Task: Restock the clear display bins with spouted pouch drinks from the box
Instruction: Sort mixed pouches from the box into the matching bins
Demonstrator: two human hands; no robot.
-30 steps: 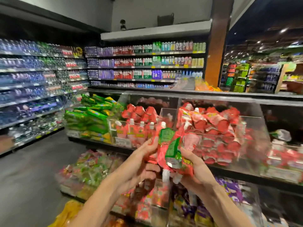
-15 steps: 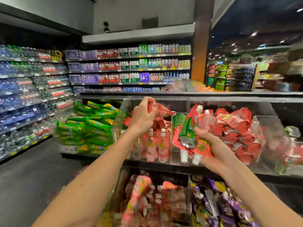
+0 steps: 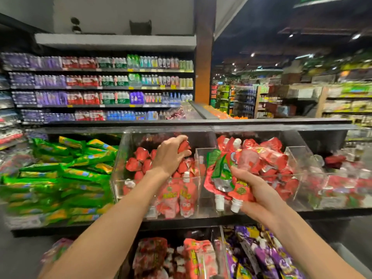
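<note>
Left hand [image 3: 170, 156] reaches over the clear bin [image 3: 120, 162] straight ahead of it. Its fingers are curled round a single red pouch [image 3: 184, 146], held just above the heap of red pouches [image 3: 141, 160] filling that bin. More pouches stand upright against the bin's front wall, below the left wrist.

Right hand [image 3: 256, 191] is nearer the body, in front of the neighbouring bin [image 3: 298, 156], gripping a bundle of pouches [image 3: 225, 174] — mostly red, one marked green. Their white spouts [image 3: 236, 205] point down, just beside the palm. Number in the bundle: cannot tell. The bin beyond this hand is also piled with red pouches.

Left of the left arm: stacked green packets [image 3: 66, 170]. Below the right forearm: purple packets [image 3: 263, 256] in a lower bin. Between the forearms, lower down — pink-red pouches [image 3: 198, 256]. Far beyond both hands: shelves of bottles [image 3: 100, 81], blurred.
</note>
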